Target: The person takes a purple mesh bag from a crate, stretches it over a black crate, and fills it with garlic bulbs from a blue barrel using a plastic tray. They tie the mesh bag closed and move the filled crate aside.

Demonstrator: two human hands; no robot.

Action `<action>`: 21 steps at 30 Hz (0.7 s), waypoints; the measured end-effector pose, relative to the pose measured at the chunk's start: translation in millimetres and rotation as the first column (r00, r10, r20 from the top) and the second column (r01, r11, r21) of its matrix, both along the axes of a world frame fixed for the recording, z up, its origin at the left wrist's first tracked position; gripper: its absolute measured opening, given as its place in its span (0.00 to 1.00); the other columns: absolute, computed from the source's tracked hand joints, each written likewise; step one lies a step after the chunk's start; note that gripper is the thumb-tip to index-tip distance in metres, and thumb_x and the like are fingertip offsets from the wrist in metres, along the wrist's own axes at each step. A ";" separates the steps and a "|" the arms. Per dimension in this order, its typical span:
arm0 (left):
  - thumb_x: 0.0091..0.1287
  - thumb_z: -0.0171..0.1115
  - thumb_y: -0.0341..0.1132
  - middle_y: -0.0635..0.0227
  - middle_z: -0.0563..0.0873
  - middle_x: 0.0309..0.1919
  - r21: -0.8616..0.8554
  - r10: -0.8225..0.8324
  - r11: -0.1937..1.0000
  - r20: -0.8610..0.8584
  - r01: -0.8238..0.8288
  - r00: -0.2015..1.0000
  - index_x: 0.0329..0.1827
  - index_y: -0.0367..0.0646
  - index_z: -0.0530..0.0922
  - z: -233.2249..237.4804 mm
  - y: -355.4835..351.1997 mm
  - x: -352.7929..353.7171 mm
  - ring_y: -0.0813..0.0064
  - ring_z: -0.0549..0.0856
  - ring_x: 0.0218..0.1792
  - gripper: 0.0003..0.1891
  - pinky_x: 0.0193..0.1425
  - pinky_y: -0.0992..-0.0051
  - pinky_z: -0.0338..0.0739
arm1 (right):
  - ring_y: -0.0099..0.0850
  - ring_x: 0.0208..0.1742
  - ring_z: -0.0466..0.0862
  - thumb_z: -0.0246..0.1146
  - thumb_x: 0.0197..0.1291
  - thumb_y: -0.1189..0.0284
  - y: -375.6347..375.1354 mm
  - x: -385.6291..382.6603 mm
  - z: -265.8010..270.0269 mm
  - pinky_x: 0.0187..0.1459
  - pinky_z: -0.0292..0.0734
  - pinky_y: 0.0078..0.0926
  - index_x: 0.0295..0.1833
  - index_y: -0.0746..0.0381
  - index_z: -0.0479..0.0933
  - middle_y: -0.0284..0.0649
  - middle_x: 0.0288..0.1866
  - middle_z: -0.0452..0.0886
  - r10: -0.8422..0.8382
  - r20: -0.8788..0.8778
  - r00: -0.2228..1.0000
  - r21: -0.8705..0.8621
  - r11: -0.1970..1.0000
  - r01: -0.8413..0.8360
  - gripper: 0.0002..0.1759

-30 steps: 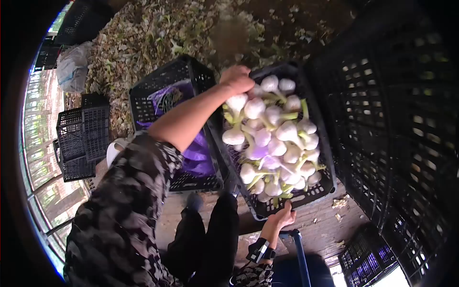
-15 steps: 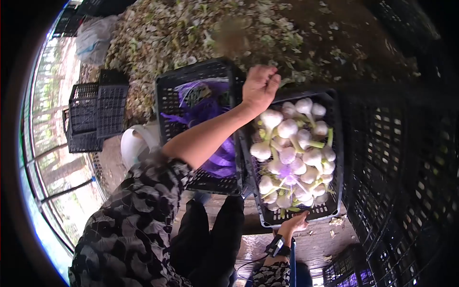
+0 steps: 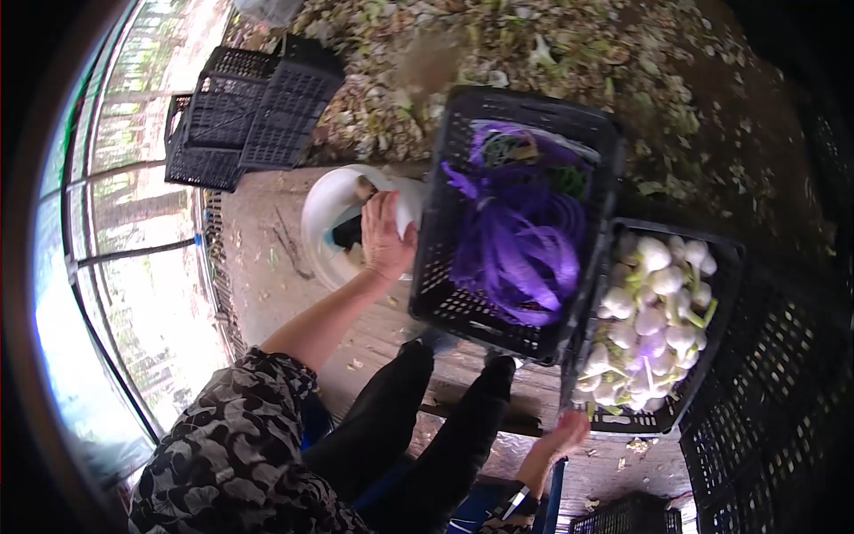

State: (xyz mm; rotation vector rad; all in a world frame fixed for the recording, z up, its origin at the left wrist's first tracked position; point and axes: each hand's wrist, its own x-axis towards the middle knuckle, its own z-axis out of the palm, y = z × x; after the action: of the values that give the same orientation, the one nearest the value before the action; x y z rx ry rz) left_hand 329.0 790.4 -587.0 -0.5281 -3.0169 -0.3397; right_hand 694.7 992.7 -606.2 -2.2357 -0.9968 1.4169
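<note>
Over the white bucket, my left hand reaches with its fingers stretched out and thumb apart, close to the rim. Dark and light items lie inside the bucket. Right beside it stands a black plastic crate with purple mesh bags and some green netting in it. My right hand is low at the near left corner of a second black crate; its fingers are blurred. Garlic bulbs with short green stems fill that crate, with a purple bag tie among them.
Several black crates are stacked at the upper left, near a bright mesh wall. Tall black crates stand on the right, and another crate sits at the bottom. Garlic skins and leaves cover the ground beyond.
My left hand has moved from above the garlic crate to the white bucket on the left. My right hand has shifted left along the crate's near edge. The view has turned left.
</note>
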 end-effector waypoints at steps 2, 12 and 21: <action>0.42 0.61 0.29 0.54 0.69 0.46 0.014 -0.067 0.998 0.028 0.066 0.997 0.51 0.40 0.65 9.5 -6.2 10.8 0.56 0.69 0.46 0.29 0.51 0.63 0.63 | 0.35 0.48 0.72 0.60 0.54 0.60 -30.9 -50.4 2.3 0.47 0.70 0.35 0.50 0.62 0.64 0.43 0.46 0.71 0.010 -0.455 0.890 -0.288 0.944 -0.158 0.23; 0.45 0.66 0.36 0.51 0.66 0.50 0.001 0.817 0.564 0.146 -0.826 0.558 0.53 0.39 0.63 12.4 -134.0 69.6 0.54 0.62 0.56 0.32 0.60 0.59 0.56 | 0.33 0.39 0.78 0.62 0.47 0.75 -93.4 -114.2 -88.8 0.38 0.75 0.32 0.43 0.59 0.73 0.37 0.40 0.77 -0.153 -0.521 0.840 -0.468 0.874 -0.131 0.15; 0.49 0.55 0.23 0.52 0.68 0.52 0.138 -0.148 -0.352 0.969 -0.926 0.200 0.56 0.36 0.59 -71.5 -232.8 70.0 0.53 0.72 0.52 0.28 0.55 0.50 0.68 | 0.35 0.40 0.78 0.57 0.42 0.82 -84.1 -124.9 -76.9 0.40 0.75 0.31 0.41 0.64 0.73 0.38 0.39 0.78 -0.131 -0.667 0.733 -0.449 0.856 -0.256 0.16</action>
State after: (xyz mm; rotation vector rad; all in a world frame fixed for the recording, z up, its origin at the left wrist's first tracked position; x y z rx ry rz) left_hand 399.0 557.5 -658.5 1.7287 -1.5179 -2.7414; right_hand 569.8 908.6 -683.1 -1.6724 -0.4588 2.5215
